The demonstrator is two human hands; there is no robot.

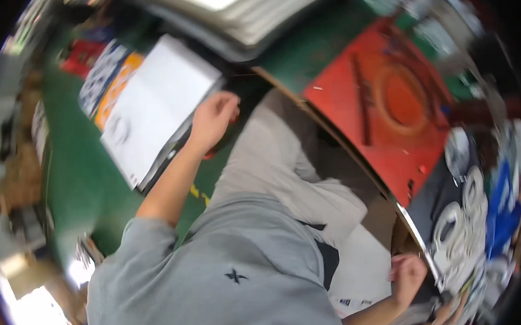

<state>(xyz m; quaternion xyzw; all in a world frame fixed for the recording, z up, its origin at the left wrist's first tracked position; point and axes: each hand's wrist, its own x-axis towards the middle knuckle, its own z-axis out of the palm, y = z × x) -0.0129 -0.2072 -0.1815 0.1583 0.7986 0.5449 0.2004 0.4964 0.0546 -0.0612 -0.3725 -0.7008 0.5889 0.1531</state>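
My left hand is over the near right edge of a stack of white sheets on the green table. Its fingers are curled in, and nothing shows in them. My right hand is low on the right, with its fingers bent. It is close to the side of a white sheet or panel with small dark print near its lower edge. Blur hides whether the fingers grip that edge. A dark edge shows beneath the white stack.
A red board with an orange-brown ring lies on the right table. A large pale tray-like object stands at the back. Blue-white and orange packaging lies far left. White rings hang or lie at right.
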